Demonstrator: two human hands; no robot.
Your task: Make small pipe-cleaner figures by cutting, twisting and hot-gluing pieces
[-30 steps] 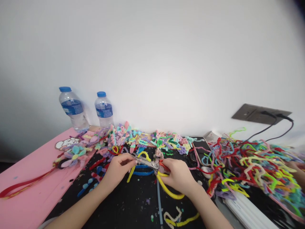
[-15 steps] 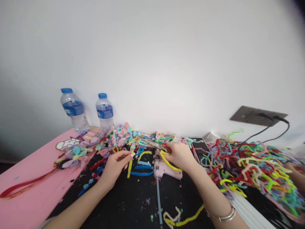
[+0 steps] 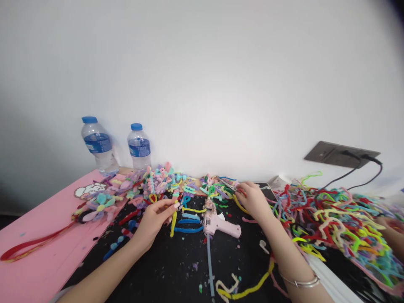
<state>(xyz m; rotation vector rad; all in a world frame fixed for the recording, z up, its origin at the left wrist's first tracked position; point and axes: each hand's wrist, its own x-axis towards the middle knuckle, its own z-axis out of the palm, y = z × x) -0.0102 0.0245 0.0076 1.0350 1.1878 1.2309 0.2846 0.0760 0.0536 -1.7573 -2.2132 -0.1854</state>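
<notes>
Scissors (image 3: 227,183), a glue gun (image 3: 224,226) and heaped pipe cleaners (image 3: 334,227) crowd a craft workshop table (image 3: 176,271) against a white wall (image 3: 202,84).

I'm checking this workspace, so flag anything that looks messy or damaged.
Small loose scraps litter the black work surface, which looks untidy. The pink glue gun also looks soiled: its nozzle end is brownish, unlike its pink body.

Yellow strip (image 3: 173,224): fuzzy, chenille-like pile, matt. Glue gun (image 3: 225,226): smooth pale-pink plastic; front end rough, crusted. Glue stick (image 3: 210,263): smooth, cloudy. Scissors (image 3: 226,183): grey metal blades. Bracelet (image 3: 301,283): polished, silvery metal. Water bottles (image 3: 105,161): clear, glossy plastic. Black tabletop (image 3: 173,273): matt, flecked. Pink surface (image 3: 34,227): smooth, matt. Wall (image 3: 217,84): smooth, painted-looking, soft sheen.
</notes>
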